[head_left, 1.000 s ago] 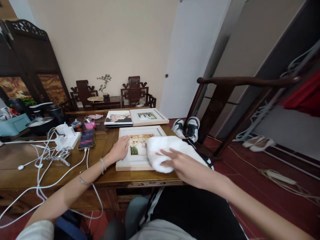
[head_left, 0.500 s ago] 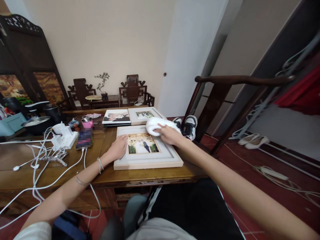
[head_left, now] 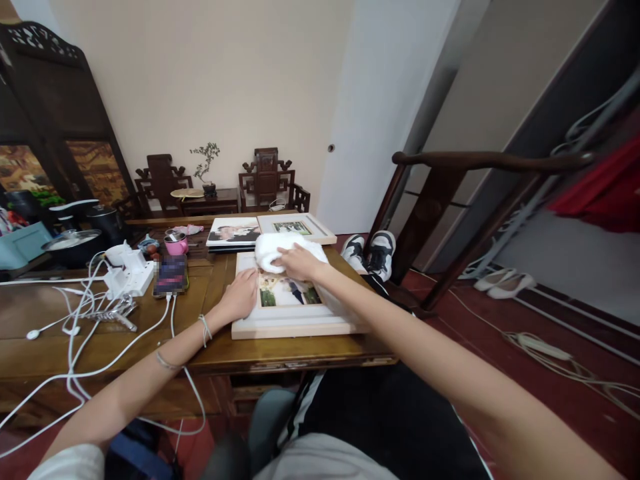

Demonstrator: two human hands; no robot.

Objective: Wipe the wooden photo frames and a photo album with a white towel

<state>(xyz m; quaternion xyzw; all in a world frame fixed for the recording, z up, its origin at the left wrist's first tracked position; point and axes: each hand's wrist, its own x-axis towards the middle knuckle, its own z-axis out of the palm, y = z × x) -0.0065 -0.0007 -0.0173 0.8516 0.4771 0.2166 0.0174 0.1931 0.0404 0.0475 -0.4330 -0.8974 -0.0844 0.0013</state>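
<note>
A light wooden picture frame (head_left: pixel 295 329) with a photo in its middle lies flat on the brown table (head_left: pixel 210 347) in front of me. My left hand (head_left: pixel 242 293) rests on the frame's left side, its fingers stretched out over the border. In my right hand (head_left: pixel 299 261) is a folded white cloth (head_left: pixel 273 248), pressed against the frame's upper part. Cloth and hand cover the top edge of the photo and part of the border. The right forearm hides the frame's right side.
Behind the frame lie a second picture frame (head_left: pixel 320 233) and a stack of photo panels (head_left: pixel 233 231). To the left are a phone (head_left: pixel 171 275), a white power strip (head_left: pixel 140 277) with tangled cables, and a pink cup (head_left: pixel 175 245). A wooden chair (head_left: pixel 430 200) and sneakers (head_left: pixel 381 257) are at right.
My right hand has slid the white cloth leftward along the upper part of the frame, from its top right toward its top left. The left hand stays on the frame's left side.
</note>
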